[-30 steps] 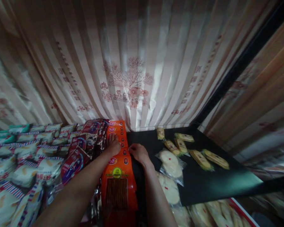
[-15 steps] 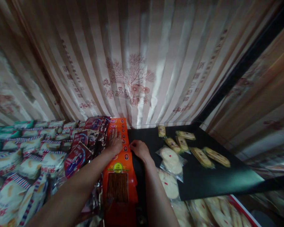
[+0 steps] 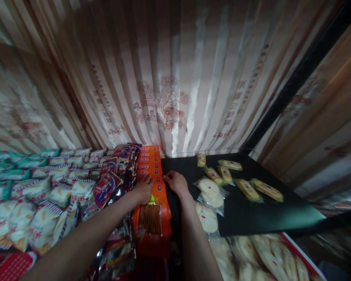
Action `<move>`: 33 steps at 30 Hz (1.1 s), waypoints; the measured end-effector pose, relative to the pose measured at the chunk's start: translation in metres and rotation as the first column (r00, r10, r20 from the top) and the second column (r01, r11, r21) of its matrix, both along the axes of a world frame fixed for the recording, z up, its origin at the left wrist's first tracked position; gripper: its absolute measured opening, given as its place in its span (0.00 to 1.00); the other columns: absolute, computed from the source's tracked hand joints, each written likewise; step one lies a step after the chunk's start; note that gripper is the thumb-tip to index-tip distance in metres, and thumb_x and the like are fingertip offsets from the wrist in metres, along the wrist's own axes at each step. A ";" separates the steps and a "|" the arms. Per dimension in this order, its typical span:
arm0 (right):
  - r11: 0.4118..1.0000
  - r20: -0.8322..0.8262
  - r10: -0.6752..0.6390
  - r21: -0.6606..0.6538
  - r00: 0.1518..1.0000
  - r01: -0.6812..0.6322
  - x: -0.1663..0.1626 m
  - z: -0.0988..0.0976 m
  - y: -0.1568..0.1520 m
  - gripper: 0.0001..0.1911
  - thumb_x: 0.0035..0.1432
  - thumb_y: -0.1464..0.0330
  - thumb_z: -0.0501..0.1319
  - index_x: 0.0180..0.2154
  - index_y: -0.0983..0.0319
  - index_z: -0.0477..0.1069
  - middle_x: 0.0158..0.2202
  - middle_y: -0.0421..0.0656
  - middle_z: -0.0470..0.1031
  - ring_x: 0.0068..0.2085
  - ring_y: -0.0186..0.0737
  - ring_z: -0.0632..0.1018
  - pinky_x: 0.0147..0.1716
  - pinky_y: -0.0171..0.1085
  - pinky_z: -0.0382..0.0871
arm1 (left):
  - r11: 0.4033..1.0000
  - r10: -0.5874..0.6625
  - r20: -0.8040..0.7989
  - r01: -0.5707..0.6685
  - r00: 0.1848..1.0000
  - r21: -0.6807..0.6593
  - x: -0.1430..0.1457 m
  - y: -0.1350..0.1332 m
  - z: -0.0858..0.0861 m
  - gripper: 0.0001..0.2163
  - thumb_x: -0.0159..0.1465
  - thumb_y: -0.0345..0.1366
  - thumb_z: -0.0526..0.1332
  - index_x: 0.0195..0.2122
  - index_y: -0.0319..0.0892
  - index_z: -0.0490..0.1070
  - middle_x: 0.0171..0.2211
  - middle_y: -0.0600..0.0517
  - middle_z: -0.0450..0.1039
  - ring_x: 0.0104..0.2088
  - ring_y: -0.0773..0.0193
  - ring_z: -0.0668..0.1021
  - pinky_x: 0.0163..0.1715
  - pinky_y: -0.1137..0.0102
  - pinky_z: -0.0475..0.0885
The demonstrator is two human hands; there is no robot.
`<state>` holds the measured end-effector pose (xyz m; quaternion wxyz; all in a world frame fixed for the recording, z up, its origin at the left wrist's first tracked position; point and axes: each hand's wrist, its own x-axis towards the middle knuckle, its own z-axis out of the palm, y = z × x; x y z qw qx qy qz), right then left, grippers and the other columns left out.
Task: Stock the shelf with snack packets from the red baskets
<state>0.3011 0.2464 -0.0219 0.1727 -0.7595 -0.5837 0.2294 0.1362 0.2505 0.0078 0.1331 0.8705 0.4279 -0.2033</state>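
Note:
A row of overlapping orange snack packets [image 3: 152, 218] runs away from me, and the nearest one has a window showing brown sticks. My left hand [image 3: 144, 189] lies palm down across the middle of the row, its fingers stretched out over the packets. At the row's right edge, my right hand [image 3: 177, 182] has its fingers curled, with the fingertips closed on the edge of an orange packet. Dark maroon foil packets [image 3: 107, 188] lie overlapped just left of the row, partly covered by my left forearm.
Many white snack bags [image 3: 48, 218] fill the left side, with green bags [image 3: 6, 175] behind. Clear-wrapped round pale cakes [image 3: 212, 191] and yellow packets [image 3: 247, 190] lie on the black tabletop [image 3: 269, 218]. A box of wrapped pastries [image 3: 266, 253] stands front right. Behind hangs a printed curtain [image 3: 163, 50].
My left hand has slid nearer to me along the orange row, uncovering the tops of the far packets. My right hand stays at the right edge. The view has shifted slightly left.

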 end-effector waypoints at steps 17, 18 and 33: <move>0.985 0.057 -0.102 -0.134 0.993 0.109 -0.029 0.006 -0.059 0.11 0.55 0.59 0.55 0.34 0.57 0.72 0.36 0.43 0.78 0.40 0.41 0.77 0.33 0.33 0.63 | 0.986 0.161 0.049 -0.163 0.986 0.024 0.001 -0.004 -0.013 0.32 0.55 0.29 0.52 0.62 0.35 0.46 0.65 0.42 0.39 0.64 0.51 0.46 0.60 0.56 0.48; 0.985 0.052 -0.105 -0.133 0.993 0.111 -0.029 0.006 -0.058 0.11 0.54 0.59 0.56 0.34 0.56 0.72 0.36 0.43 0.78 0.40 0.41 0.77 0.32 0.33 0.63 | 0.986 0.163 0.053 -0.164 0.985 0.022 0.000 -0.003 -0.014 0.32 0.56 0.29 0.52 0.63 0.35 0.46 0.65 0.43 0.39 0.64 0.50 0.45 0.60 0.55 0.49; 0.994 0.106 -0.107 0.042 0.989 0.103 -0.038 0.015 -0.060 0.11 0.58 0.62 0.51 0.35 0.57 0.70 0.35 0.43 0.77 0.38 0.39 0.77 0.31 0.33 0.61 | 0.983 0.181 0.069 -0.183 0.981 0.027 0.001 -0.002 -0.018 0.31 0.57 0.31 0.51 0.62 0.36 0.47 0.65 0.43 0.40 0.64 0.49 0.45 0.60 0.53 0.50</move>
